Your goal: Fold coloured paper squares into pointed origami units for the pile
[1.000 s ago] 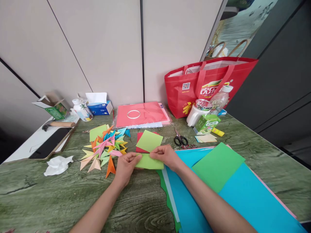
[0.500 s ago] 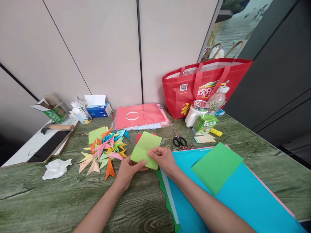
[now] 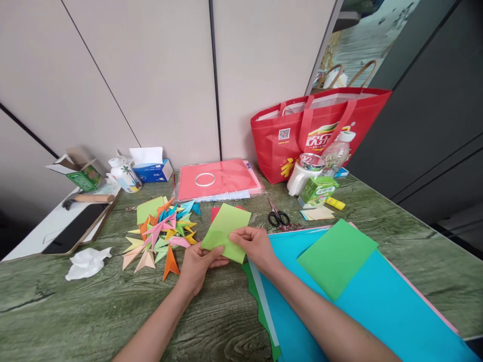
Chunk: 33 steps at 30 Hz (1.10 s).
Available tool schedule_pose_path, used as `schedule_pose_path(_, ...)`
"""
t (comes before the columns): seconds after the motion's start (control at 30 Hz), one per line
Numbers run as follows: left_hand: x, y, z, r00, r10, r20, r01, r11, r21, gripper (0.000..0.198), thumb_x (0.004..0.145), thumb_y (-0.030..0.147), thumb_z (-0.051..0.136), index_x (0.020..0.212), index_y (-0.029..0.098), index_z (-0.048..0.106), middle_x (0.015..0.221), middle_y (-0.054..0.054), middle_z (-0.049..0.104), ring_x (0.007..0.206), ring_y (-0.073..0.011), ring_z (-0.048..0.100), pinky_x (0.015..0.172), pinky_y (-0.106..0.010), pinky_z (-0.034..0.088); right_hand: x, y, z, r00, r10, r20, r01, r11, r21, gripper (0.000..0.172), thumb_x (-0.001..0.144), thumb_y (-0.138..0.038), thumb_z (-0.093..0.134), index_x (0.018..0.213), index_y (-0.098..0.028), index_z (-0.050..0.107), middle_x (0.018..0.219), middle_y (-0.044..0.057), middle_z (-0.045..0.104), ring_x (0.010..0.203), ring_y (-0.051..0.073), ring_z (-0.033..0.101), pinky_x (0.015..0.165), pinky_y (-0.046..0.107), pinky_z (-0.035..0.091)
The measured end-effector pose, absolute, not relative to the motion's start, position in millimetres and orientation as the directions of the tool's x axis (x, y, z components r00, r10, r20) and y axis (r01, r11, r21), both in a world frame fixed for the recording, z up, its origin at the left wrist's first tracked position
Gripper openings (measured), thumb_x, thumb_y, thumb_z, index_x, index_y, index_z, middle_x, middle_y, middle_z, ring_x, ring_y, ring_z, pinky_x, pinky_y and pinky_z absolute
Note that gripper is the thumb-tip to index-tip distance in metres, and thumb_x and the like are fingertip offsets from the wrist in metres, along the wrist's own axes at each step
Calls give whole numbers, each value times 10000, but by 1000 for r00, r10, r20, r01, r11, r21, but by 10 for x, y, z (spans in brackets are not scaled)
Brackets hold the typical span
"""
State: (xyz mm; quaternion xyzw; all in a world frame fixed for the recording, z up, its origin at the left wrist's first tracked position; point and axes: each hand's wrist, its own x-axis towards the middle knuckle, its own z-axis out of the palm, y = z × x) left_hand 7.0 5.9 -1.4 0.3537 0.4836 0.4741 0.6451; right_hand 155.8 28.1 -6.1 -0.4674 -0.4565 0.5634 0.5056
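A light green sheet of paper (image 3: 228,221) is held between both hands above the table, tilted, its upper part standing away from me. My left hand (image 3: 199,264) pinches its lower left edge, thumb on top. On the right side, my right hand (image 3: 253,246) grips the sheet between thumb and fingers. Left of it lies a pile of folded paper pieces (image 3: 162,229) in orange, pink, yellow, blue and green. Part of a red paper (image 3: 215,213) shows behind the held sheet. A green square sheet (image 3: 337,259) rests on large blue paper (image 3: 381,311) near my right forearm.
Black-handled scissors (image 3: 278,217) lie beyond my right hand. Farther back are a plastic-wrapped red paper pack (image 3: 226,181), a white mug (image 3: 300,180), a green carton (image 3: 319,191) and a red bag (image 3: 271,146). A crumpled tissue (image 3: 88,263) and a hammer (image 3: 90,198) are at left.
The light green sheet's crease looks flatter, and its upper part now appears as one more even surface. Both hands keep nearly the same place and grip.
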Motion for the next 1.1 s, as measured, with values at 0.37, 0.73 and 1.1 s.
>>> schedule_pose_path(0.37, -18, 119, 26, 91, 952, -292, -292, 306, 906, 206, 569, 235, 736, 696, 102, 640, 634, -35, 678, 565, -153, 641, 610, -279, 558, 1622, 345, -90, -35, 994, -102, -133, -106, -985, 247, 525, -361, 713, 632, -146, 658, 591, 32, 667, 510, 149, 573, 474, 247, 420)
schedule_pose_path(0.73, 7, 106, 5, 68, 972, -223, -322, 233, 917, 180, 571, 236, 736, 574, 118, 599, 514, 2, 637, 525, -124, 615, 622, -281, 552, 1660, 372, -86, -41, 997, -59, -90, -62, -994, 252, 525, -363, 712, 636, -143, 663, 616, 47, 677, 545, 164, 597, 505, 261, 442)
schedule_pose_path(1.1, 2, 108, -25, -15, 988, -155, -292, 145, 945, 203, 626, 308, 690, 623, 119, 616, 555, -9, 650, 548, -150, 625, 586, -291, 545, 1648, 371, -64, -28, 992, -121, -179, -124, -976, 244, 499, -338, 735, 627, -144, 662, 599, 33, 672, 520, 139, 575, 507, 246, 422)
